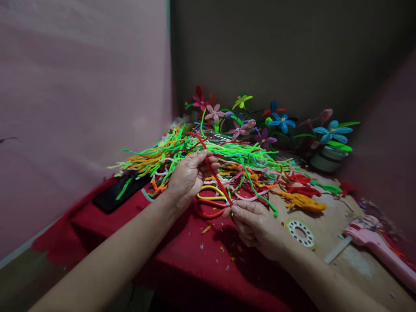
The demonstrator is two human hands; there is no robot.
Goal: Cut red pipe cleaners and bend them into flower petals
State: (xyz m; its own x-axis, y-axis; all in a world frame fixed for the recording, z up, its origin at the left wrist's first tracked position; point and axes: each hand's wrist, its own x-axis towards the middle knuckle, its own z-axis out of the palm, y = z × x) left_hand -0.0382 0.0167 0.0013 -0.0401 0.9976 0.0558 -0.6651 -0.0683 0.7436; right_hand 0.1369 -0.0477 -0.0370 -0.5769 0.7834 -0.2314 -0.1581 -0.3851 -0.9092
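A red pipe cleaner (214, 174) runs slantwise between my two hands. My left hand (191, 175) pinches it near its upper part, with the thumb on top and a free end sticking out beyond. Lower and to the right, my right hand (251, 221) is closed on the other end between thumb and fingertips. Just behind the hands lie scissors with red and yellow handles (208, 203); their blades are hidden. Beyond them spreads a large heap of green, orange, pink and red pipe cleaners (240, 151).
Pipe-cleaner flowers (282, 122) stand at the back near a jar (329, 158). A pink glue gun (368, 238) and a tape roll (300, 234) lie on the brown board (351, 268) at right. A dark phone (118, 195) lies left on the red cloth (182, 260).
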